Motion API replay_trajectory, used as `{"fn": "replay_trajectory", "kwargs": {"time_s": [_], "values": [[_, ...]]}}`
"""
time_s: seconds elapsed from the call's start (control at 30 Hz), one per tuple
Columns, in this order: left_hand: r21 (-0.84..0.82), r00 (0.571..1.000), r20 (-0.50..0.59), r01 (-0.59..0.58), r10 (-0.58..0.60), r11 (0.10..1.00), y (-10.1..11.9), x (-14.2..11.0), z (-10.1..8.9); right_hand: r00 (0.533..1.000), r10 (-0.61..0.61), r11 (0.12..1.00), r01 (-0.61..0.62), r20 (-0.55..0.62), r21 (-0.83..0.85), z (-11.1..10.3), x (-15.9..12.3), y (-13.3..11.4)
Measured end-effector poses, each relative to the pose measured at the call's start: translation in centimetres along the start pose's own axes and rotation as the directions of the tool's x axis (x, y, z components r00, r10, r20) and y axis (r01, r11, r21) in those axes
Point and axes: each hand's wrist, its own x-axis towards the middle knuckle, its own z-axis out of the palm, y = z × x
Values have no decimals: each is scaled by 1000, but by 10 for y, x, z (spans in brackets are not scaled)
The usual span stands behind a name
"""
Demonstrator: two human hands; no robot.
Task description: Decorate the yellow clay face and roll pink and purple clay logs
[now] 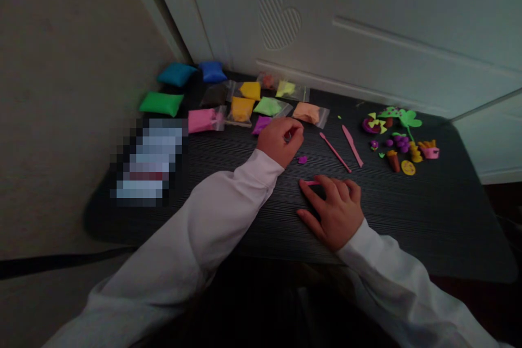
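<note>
My left hand [281,141] is curled with thumb and forefinger pinched together; whether anything is between them I cannot make out. It is over the table beside a small bag of purple clay [262,124]. A small purple clay lump [302,160] lies just right of its wrist. My right hand [335,207] rests on the table, thumb apart and fingers stretched out. A thin pink piece [311,182] shows at its fingertips, partly hidden by the fingers. Ahead of that hand lie a pink modelling stick [335,152] and a pink plastic knife [352,145].
Bags of coloured clay, including pink [203,119] and orange [308,112], line the back of the dark table [253,217]. A blurred-out bright screen [149,163] is at left. Small clay figures, including purple grapes [401,143], sit at right. A white door [367,54] stands behind.
</note>
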Motion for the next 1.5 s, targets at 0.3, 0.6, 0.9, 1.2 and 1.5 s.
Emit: {"fn": "replay_trajectory", "kwargs": {"time_s": [0.3, 0.6, 0.9, 1.2, 1.5], "values": [[-8, 1000, -6, -6, 6, 1000, -1, 0, 0, 999, 5, 1000, -4, -47, 17, 5, -3, -3], [-14, 1000, 12, 23, -23, 1000, 1, 0, -1, 987, 19, 983, 11, -162, 181, 1, -2, 11], [-28, 999, 20, 30, -30, 999, 1, 0, 0, 992, -81, 986, 94, -99, 140, 3, -3, 6], [-30, 999, 19, 38, -37, 999, 2, -1, 0, 992, -110, 991, 115, -62, 75, 3, -7, -2], [-35, 1000, 10, 17, -17, 999, 2, -1, 0, 992, -76, 992, 86, -100, 95, 3, -10, 0]]}}
